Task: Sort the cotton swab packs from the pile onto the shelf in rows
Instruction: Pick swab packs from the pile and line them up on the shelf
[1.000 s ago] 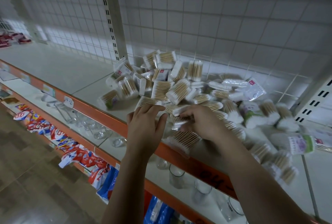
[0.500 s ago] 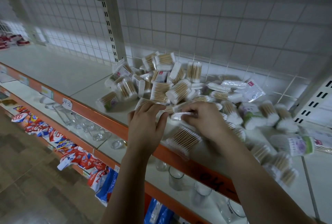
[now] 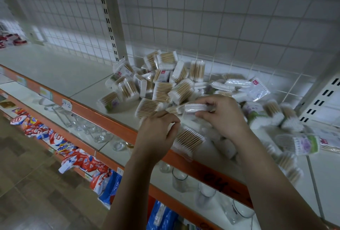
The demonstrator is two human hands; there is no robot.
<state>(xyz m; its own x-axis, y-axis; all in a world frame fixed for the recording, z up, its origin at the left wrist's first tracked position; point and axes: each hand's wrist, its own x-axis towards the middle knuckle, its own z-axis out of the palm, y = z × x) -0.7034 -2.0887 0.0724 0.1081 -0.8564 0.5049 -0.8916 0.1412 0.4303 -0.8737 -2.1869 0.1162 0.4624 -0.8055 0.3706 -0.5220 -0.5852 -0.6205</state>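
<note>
A loose pile of cotton swab packs (image 3: 165, 86), wooden sticks with white tips in clear wrap, lies on the white shelf (image 3: 64, 71) against the wire grid back. My right hand (image 3: 222, 117) grips a flat pack of white swabs (image 3: 196, 107) lifted just above the front of the pile. My left hand (image 3: 156, 134) is beside it, fingers curled, thumb and forefinger pinching the clear wrapper at that pack's left end. Another pack (image 3: 187, 139) lies at the shelf's front edge under my hands.
The shelf's left part is bare up to an upright post (image 3: 112, 27). An orange front rail (image 3: 103, 117) carries price tags. Round green-labelled swab tubs (image 3: 305, 145) lie at the right. Glass jars (image 3: 180, 178) and snack bags (image 3: 79, 156) fill the lower shelves.
My right hand has lifted the flat white pack up out of the pile. My left hand's fingers, lying straight on a pack before, have curled in toward that pack.
</note>
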